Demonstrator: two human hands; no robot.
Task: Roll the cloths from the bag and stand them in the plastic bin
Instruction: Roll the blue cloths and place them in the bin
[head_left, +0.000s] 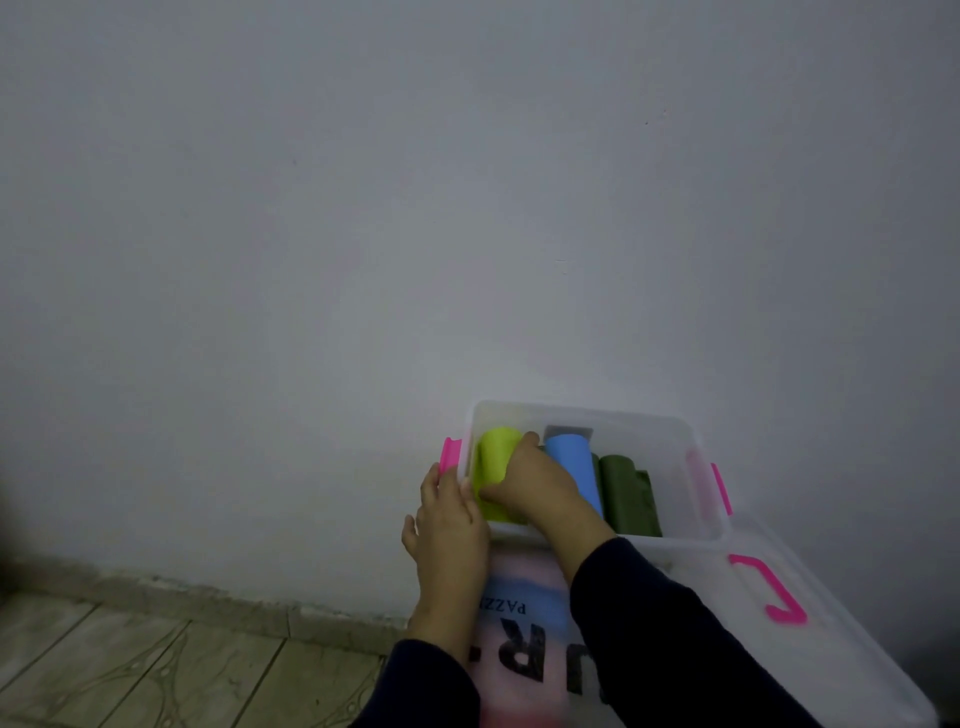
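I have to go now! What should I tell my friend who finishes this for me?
Left hand is open and steadies the bin at its near left corner.
Right hand grips the yellow-green roll, setting it at the bin's left end.
The blue roll and dark green roll are already in.
The bag lies below the bin, and its contents are unclear.
Left to do: let go, then check the bag for more cloths.

Lime roll (494, 470), blue roll (574, 467), olive roll (626, 493), clear bin (696, 467) with pink latches (449, 454).

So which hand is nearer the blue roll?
Right. The right hand sits in the bin, touching the blue roll; the left hand rests outside on the bin's left rim.
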